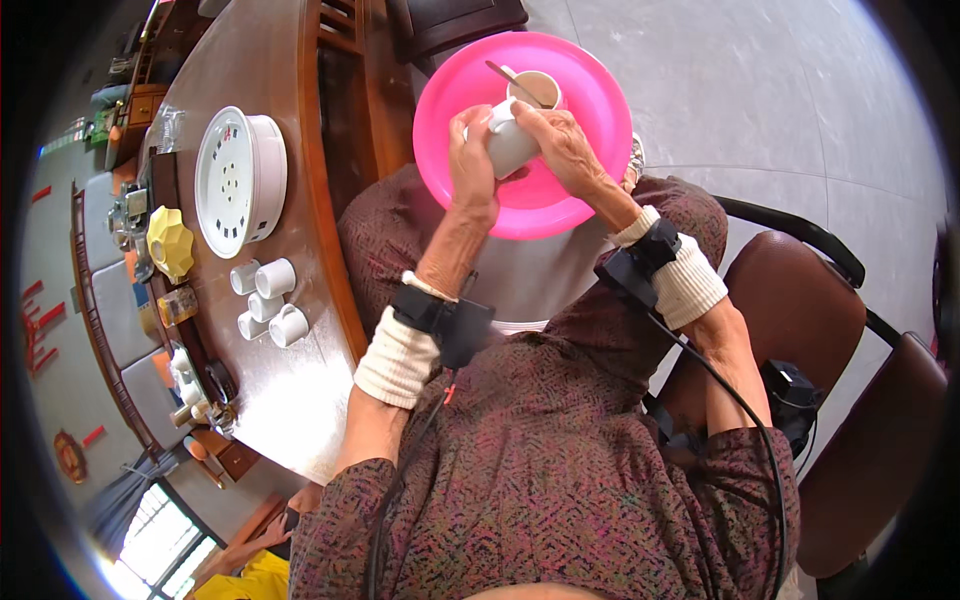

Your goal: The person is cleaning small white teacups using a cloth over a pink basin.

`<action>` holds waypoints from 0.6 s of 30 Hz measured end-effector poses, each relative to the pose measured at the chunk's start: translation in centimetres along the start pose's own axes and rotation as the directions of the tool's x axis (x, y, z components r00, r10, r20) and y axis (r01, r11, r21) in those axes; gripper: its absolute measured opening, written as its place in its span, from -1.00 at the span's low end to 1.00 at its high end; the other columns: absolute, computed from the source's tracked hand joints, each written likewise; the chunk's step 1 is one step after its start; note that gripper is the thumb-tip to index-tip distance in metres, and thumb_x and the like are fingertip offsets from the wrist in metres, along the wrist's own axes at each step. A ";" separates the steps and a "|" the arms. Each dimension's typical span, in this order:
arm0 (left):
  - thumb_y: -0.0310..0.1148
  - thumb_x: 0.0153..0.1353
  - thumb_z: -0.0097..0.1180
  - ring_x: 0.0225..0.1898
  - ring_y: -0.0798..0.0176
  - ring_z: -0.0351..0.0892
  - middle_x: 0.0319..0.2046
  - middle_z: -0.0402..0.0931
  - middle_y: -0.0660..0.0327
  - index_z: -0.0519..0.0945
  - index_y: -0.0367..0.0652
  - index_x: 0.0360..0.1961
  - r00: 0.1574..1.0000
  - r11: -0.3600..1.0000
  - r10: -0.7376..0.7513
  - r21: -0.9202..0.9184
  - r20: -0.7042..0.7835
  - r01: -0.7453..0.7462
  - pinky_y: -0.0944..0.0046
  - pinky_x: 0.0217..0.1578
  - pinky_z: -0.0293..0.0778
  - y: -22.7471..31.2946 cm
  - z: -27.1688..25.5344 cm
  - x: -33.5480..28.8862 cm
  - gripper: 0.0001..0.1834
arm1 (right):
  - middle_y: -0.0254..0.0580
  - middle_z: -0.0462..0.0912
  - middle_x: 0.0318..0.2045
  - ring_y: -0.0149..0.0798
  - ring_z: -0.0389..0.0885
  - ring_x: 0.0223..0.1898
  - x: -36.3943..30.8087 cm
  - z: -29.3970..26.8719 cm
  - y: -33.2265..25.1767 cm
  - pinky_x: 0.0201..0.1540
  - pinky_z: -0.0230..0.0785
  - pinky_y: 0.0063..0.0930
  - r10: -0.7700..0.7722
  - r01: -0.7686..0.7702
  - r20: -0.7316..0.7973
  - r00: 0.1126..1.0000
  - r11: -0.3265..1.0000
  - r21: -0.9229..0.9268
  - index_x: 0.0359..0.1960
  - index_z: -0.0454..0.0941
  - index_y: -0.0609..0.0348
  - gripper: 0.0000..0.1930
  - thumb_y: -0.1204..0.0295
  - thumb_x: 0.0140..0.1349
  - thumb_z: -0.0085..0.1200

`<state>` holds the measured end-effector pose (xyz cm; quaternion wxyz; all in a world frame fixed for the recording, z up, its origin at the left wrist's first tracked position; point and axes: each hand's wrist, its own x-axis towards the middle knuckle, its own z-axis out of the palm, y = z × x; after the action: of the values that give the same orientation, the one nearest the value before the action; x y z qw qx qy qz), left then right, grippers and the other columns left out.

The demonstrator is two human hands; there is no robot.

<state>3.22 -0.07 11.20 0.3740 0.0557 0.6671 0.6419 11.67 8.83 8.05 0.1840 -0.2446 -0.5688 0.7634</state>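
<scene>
Over a pink basin (440, 105), I hold a white mug (513, 150) between both hands. My left hand (472, 160) is wrapped round its left side. The fingers of my right hand (568, 150) close over its upper right side, near the rim. Just beyond, inside the basin, stands a second white cup (548, 86) with brownish contents or a brown inside; I cannot tell which. A spoon-like metal utensil (508, 76) leans out of it. The inside of the held mug is hidden from this view.
On the wooden table (300, 390) at left sit several white mugs (275, 277), a round white tray (225, 180) and a yellow faceted bowl (170, 243). Brown chairs (800, 300) stand at right. A person in yellow (250, 578) is at lower left. Cables run along both my arms.
</scene>
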 end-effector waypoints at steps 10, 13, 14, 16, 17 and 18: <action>-0.03 0.25 -0.15 -0.43 0.29 0.53 -0.37 0.48 0.17 0.39 -0.14 -0.20 0.995 0.987 -0.019 0.163 0.101 0.002 0.33 -0.64 0.45 1.0 -1.5 1.4 -0.62 | -0.17 0.57 -0.53 -0.40 0.49 -0.41 0.3 0.7 0.2 -0.31 0.32 -0.49 -0.066 0.065 -0.003 0.998 0.989 -0.136 -0.40 0.53 0.38 -0.55 0.15 0.26 -0.17; -0.13 0.17 0.02 -0.31 0.15 0.44 -0.30 0.39 0.02 0.34 -0.30 -0.17 0.968 0.923 0.245 0.293 0.054 -0.250 0.13 -0.42 0.42 -1.0 -1.4 2.1 -0.58 | -0.27 0.56 -0.46 -0.45 0.46 -0.45 1.1 1.2 1.0 -0.35 0.30 -0.55 0.001 0.001 -0.031 1.000 0.997 0.071 -0.37 0.54 0.29 -0.60 0.15 0.25 -0.12; -0.16 0.14 0.06 -0.25 0.10 0.40 -0.27 0.36 -0.01 0.35 -0.30 -0.19 0.895 0.795 0.436 0.426 0.096 -0.432 0.10 -0.32 0.38 -2.1 -1.4 2.5 -0.60 | -0.31 0.55 -0.45 -0.47 0.45 -0.47 0.9 1.2 1.2 -0.38 0.29 -0.58 0.042 -0.022 -0.088 0.995 0.976 0.215 -0.35 0.54 0.26 -0.61 0.13 0.24 -0.10; -0.18 0.11 0.09 -0.22 0.05 0.37 -0.25 0.34 -0.01 0.37 -0.29 -0.19 0.754 0.527 0.632 0.614 0.179 -0.588 0.08 -0.26 0.34 -2.5 -0.5 0.7 -0.60 | -0.35 0.54 -0.45 -0.50 0.43 -0.50 0.6 0.2 0.6 -0.46 0.27 -0.59 0.113 -0.099 -0.050 0.992 0.969 0.225 -0.32 0.54 0.20 -0.62 0.09 0.20 -0.03; -0.20 0.08 0.12 -0.19 0.00 0.33 -0.23 0.31 -0.01 0.38 -0.28 -0.20 0.572 0.188 0.751 0.723 0.330 -0.665 0.06 -0.20 0.29 -2.6 0.0 0.1 -0.61 | -0.35 0.53 -0.45 -0.51 0.43 -0.50 0.8 -0.3 0.6 -0.50 0.26 -0.58 0.236 -0.219 -0.040 0.971 0.943 0.250 -0.32 0.54 0.21 -0.60 0.07 0.18 -0.02; -0.22 0.05 0.13 -0.17 -0.07 0.31 -0.19 0.30 0.02 0.39 -0.23 -0.17 0.589 0.255 0.756 0.701 0.285 -0.667 0.03 -0.20 0.31 -3.2 -0.1 0.2 -0.61 | -0.35 0.53 -0.46 -0.52 0.42 -0.50 1.0 -0.3 0.4 -0.54 0.24 -0.58 0.351 -0.331 -0.030 0.936 0.904 0.270 -0.32 0.54 0.21 -0.59 0.05 0.17 0.00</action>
<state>4.33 -0.55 8.19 -0.0525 0.4635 0.7871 0.4036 10.99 9.48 7.43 0.1002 -0.3434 -0.4045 0.8417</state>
